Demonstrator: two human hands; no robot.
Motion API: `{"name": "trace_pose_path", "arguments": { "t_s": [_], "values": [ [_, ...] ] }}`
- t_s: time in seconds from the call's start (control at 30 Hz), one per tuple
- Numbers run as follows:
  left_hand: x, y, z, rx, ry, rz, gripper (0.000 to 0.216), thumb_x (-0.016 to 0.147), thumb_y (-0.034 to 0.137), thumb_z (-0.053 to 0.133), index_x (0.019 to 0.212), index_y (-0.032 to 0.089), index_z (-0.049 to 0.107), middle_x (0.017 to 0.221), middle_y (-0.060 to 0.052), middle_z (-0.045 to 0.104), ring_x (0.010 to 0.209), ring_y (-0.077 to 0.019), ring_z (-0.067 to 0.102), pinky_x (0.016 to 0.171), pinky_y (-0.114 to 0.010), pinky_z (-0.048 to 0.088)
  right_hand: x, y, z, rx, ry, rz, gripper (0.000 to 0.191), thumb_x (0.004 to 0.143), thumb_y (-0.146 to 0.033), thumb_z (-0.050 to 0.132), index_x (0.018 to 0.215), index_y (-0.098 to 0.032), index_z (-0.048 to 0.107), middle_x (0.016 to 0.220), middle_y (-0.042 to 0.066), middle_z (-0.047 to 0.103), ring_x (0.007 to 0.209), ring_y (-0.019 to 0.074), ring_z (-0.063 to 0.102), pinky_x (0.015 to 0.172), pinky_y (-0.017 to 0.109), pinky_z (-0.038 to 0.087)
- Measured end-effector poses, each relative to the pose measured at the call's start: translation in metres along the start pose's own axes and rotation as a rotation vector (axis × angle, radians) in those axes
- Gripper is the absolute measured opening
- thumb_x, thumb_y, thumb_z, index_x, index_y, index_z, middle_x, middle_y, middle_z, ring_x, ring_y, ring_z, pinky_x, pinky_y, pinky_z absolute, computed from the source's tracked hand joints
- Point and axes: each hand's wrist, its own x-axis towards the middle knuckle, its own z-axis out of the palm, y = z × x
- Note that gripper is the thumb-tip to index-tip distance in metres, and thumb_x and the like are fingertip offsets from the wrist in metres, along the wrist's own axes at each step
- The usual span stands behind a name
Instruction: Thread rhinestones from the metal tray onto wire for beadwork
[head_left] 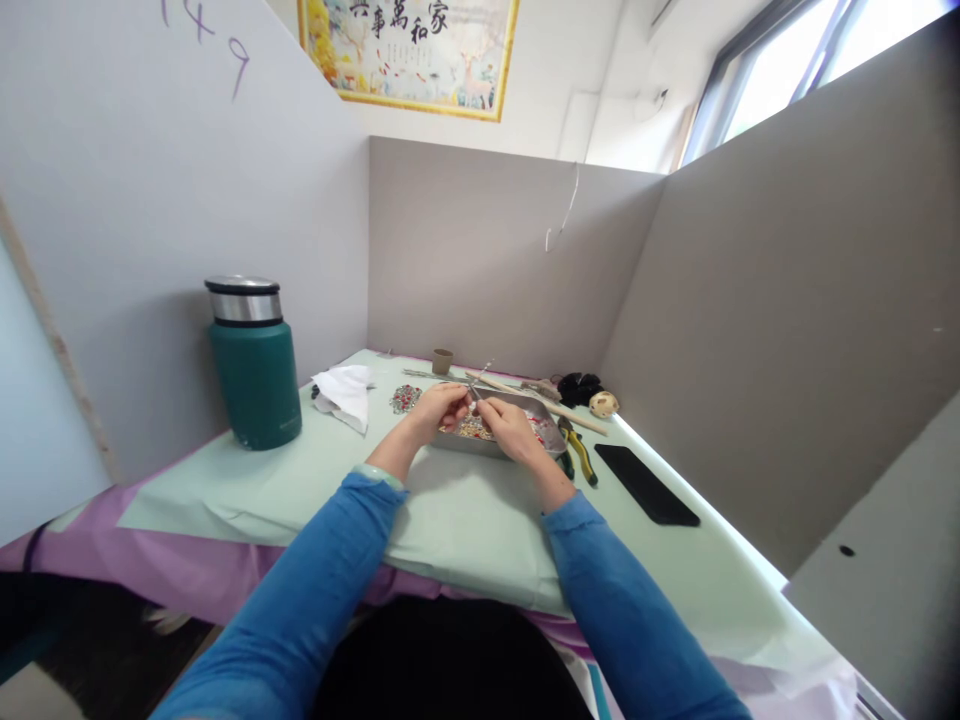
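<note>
Thin wire point(475, 389) pinched between your left grip point(444, 407) and right grip point(510, 426), above rectangular metal tray point(480, 447); tiny beads point(472, 428) inside, long wooden stick point(582, 421) behind.

The thin piece point(475, 384) at the fingertips of the left hand point(442, 408) and right hand point(511, 428) is too small to tell, even whether one thing or two. Both hands hide part of the tray point(480, 447), whose bits point(472, 428) are too fine to name. The heap point(406, 399) to its left is just as hard to read. A white cloth point(346, 392) partly covers a dark thing point(314, 392). The black bundle point(579, 389) at the back has no clear shape. The top edge cuts off the poster point(420, 70), window point(776, 75) and writing point(198, 23); the bottom edge cuts both sleeves point(300, 590).
</note>
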Motion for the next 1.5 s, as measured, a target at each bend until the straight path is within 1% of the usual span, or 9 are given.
{"name": "trace_pose_path", "arguments": {
  "t_s": [0.13,0.27,0.37,0.77,0.93,1.03,1.2,1.37,1.5],
  "values": [
    [-0.001,0.001,-0.005,-0.139,-0.093,-0.068,0.015,0.076,0.024,0.047,0.063,0.016,0.046,0.044,0.005,0.035,0.033,-0.0046,0.022,0.032,-0.018,0.02,-0.001,-0.004,-0.001,0.028,-0.007,-0.018,0.04,0.087,-0.045,0.032,0.07,-0.017,0.055,0.064,-0.001,0.052,0.062,0.013,0.045,0.056,0.023,0.031],
    [0.0,0.0,-0.011,-0.23,-0.221,-0.082,0.014,0.074,0.021,0.047,0.062,0.016,0.044,0.045,0.006,0.032,0.034,-0.0047,0.022,0.033,-0.017,0.024,-0.001,-0.004,-0.001,0.059,-0.002,-0.05,0.038,0.087,-0.045,0.034,0.071,-0.018,0.055,0.064,-0.001,0.052,0.061,0.0131,0.044,0.057,0.024,0.032],
    [0.001,-0.001,-0.012,-0.248,-0.241,-0.069,0.014,0.075,0.02,0.046,0.063,0.016,0.044,0.045,0.006,0.031,0.034,-0.0046,0.022,0.033,-0.017,0.024,-0.001,-0.003,-0.001,0.064,0.013,-0.063,0.036,0.087,-0.044,0.034,0.071,-0.018,0.054,0.064,-0.001,0.052,0.062,0.0131,0.045,0.058,0.024,0.031],
    [0.001,-0.003,-0.011,-0.267,-0.219,-0.022,0.018,0.08,0.025,0.047,0.065,0.015,0.047,0.045,0.006,0.03,0.035,-0.0043,0.022,0.033,-0.016,0.024,-0.001,0.0,0.002,0.05,0.052,-0.084,0.036,0.088,-0.042,0.035,0.07,-0.018,0.053,0.067,-0.001,0.054,0.062,0.0129,0.045,0.059,0.024,0.031],
    [-0.001,-0.001,-0.01,-0.289,-0.229,-0.023,0.016,0.078,0.021,0.047,0.064,0.015,0.047,0.045,0.006,0.03,0.035,-0.0043,0.022,0.033,-0.016,0.024,0.0,0.001,0.005,0.013,0.075,-0.087,0.035,0.088,-0.041,0.034,0.068,-0.018,0.051,0.064,-0.001,0.051,0.062,0.013,0.045,0.057,0.024,0.03],
    [-0.001,0.001,-0.01,-0.308,-0.223,-0.026,0.014,0.077,0.019,0.047,0.064,0.015,0.047,0.046,0.006,0.029,0.035,-0.0044,0.022,0.034,-0.016,0.024,0.0,0.001,0.006,-0.016,0.067,-0.113,0.034,0.089,-0.04,0.034,0.068,-0.019,0.05,0.067,-0.001,0.051,0.065,0.0134,0.046,0.06,0.024,0.031],
    [0.002,-0.002,-0.011,-0.275,-0.15,0.035,0.018,0.08,0.027,0.048,0.069,0.014,0.053,0.044,0.007,0.028,0.034,-0.0047,0.023,0.033,-0.017,0.024,0.0,0.002,0.006,-0.047,0.082,-0.121,0.032,0.09,-0.039,0.034,0.07,-0.019,0.049,0.07,-0.001,0.053,0.067,0.0137,0.047,0.061,0.023,0.031],
    [0.004,-0.005,-0.007,-0.147,-0.061,0.092,0.019,0.08,0.031,0.053,0.071,0.014,0.054,0.044,0.007,0.033,0.034,-0.0041,0.024,0.032,-0.017,0.022,0.001,0.004,0.006,-0.082,0.11,-0.081,0.035,0.09,-0.041,0.033,0.066,-0.02,0.047,0.065,-0.001,0.051,0.063,0.0137,0.045,0.058,0.024,0.029],
    [0.002,-0.004,-0.001,-0.04,0.024,0.127,0.021,0.079,0.033,0.054,0.071,0.014,0.054,0.045,0.007,0.035,0.033,-0.0036,0.023,0.031,-0.017,0.022,0.001,0.005,0.006,-0.109,0.112,-0.065,0.035,0.089,-0.041,0.033,0.066,-0.019,0.048,0.066,0.0,0.053,0.063,0.0138,0.046,0.057,0.023,0.029]
  ]
}}
